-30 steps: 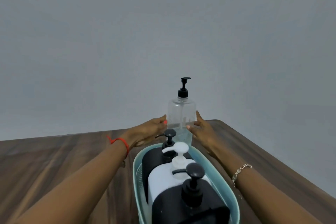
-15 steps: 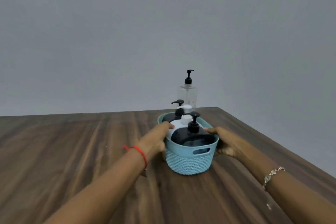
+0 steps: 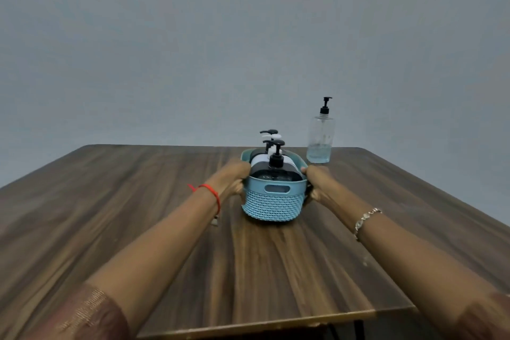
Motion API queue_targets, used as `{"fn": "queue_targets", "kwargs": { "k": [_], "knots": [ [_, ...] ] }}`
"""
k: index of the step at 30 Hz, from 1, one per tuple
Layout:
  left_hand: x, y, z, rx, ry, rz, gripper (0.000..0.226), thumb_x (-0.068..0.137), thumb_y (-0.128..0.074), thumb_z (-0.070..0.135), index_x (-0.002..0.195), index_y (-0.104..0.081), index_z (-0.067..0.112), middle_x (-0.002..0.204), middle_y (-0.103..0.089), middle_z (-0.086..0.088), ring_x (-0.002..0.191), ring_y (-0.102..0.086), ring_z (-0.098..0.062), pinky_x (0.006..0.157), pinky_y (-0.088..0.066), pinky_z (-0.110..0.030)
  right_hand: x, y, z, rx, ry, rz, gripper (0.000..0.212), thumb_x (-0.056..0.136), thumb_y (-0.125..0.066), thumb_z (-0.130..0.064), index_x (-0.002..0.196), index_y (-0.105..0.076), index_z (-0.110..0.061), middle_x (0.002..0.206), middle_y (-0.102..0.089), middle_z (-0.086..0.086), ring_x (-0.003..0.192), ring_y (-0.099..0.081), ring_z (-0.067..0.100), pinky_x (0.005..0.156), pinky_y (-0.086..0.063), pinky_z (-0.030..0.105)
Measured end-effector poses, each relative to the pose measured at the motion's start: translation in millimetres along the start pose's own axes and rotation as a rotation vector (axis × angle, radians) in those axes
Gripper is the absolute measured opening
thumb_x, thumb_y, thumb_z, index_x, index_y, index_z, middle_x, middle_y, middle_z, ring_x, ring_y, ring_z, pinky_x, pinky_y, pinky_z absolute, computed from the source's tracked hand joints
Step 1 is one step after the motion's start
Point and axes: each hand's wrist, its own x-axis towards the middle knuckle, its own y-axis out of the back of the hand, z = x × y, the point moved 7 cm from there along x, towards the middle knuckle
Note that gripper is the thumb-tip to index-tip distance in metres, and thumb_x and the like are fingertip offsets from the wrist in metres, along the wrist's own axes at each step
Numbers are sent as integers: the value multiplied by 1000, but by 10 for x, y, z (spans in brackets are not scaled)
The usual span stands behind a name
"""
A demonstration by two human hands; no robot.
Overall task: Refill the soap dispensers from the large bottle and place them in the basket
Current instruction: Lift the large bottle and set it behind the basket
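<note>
A light blue woven basket stands on the wooden table, a little right of its middle. Inside it stand several soap dispensers in a row: a black one nearest me, a white one behind it, and more pump heads further back. My left hand grips the basket's left side and my right hand grips its right side. The large clear bottle with a black pump stands at the far right of the table, with a little bluish liquid at its bottom.
The table's near edge runs across the bottom of the view and its right edge slants away at the right. A plain grey wall rises behind the table.
My hands left the large bottle and took the basket by its sides. The view has pulled back and turned, so the basket now sits left of the bottle.
</note>
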Motion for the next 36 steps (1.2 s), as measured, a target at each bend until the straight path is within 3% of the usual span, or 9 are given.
{"fn": "queue_targets", "kwargs": {
  "k": [4, 6, 8, 10, 13, 16, 22, 31, 36],
  "knots": [
    [-138, 521, 13, 50, 9, 48, 19, 88, -40, -12, 79, -56, -13, 93, -56, -23, 46, -56, -28, 27, -42, -39, -298, -451, -85, -40, 27, -65, 31, 87, -47, 1, 116, -52, 9, 109, -60, 20, 81, -57, 29, 66, -50, 44],
    [-152, 715, -1, 73, 16, 78, 24, 87, -41, -12, 67, -52, -6, 87, -55, -22, 54, -53, -33, 36, -46, -51, -394, -602, -104, -43, 52, -73, 31, 87, -48, 2, 117, -53, 10, 114, -60, 22, 84, -58, 30, 63, -50, 41],
    [-170, 832, -28, 66, 26, 95, 17, 87, -40, -13, 76, -53, -14, 82, -55, -20, 57, -52, -34, 48, -45, -61, -460, -704, -96, -54, 60, -69, 30, 87, -49, 1, 115, -53, 10, 115, -60, 22, 91, -61, 32, 68, -53, 42],
    [-156, 896, -80, 47, 23, 107, 17, 87, -38, -14, 90, -54, -16, 78, -54, -19, 56, -52, -32, 42, -43, -56, -488, -763, -72, -77, 57, -64, 28, 87, -47, 0, 113, -54, 9, 115, -61, 22, 97, -61, 36, 76, -54, 49],
    [-122, 936, -171, 47, 28, 124, 19, 88, -34, -14, 79, -50, -10, 73, -52, -17, 56, -52, -32, 45, -43, -58, -478, -780, -53, -105, 60, -46, 27, 87, -46, 0, 111, -54, 10, 114, -61, 23, 97, -61, 36, 78, -53, 52],
    [-29, 904, -233, 43, 26, 119, 24, 87, -32, -16, 74, -52, -11, 82, -55, -20, 57, -53, -34, 30, -45, -52, -427, -747, -35, -118, 59, -34, 28, 88, -46, -1, 114, -53, 9, 116, -60, 23, 100, -60, 36, 77, -53, 50],
    [81, 813, -337, 70, 29, 104, 29, 88, -31, -14, 107, -51, -21, 75, -54, -17, 61, -54, -37, 19, -37, -36, -300, -739, 47, -153, 48, -59, 33, 93, -48, -8, 120, -50, 10, 120, -58, 24, 102, -60, 37, 84, -52, 52],
    [175, 778, -339, 103, -16, 113, 30, 89, -32, -12, 67, -52, -5, 63, -53, -15, 46, -53, -30, 22, -40, -34, -172, -733, 70, -144, 35, -65, 32, 95, -48, -14, 117, -51, 10, 119, -58, 24, 102, -59, 37, 85, -51, 53],
    [174, 762, -353, 119, -12, 83, 26, 90, -32, -11, 79, -55, -7, 66, -56, -17, 44, -54, -28, 27, -43, -31, -139, -733, 66, -194, 46, -73, 34, 94, -49, -17, 115, -53, 10, 118, -59, 24, 102, -60, 37, 88, -50, 55]
  ]
}}
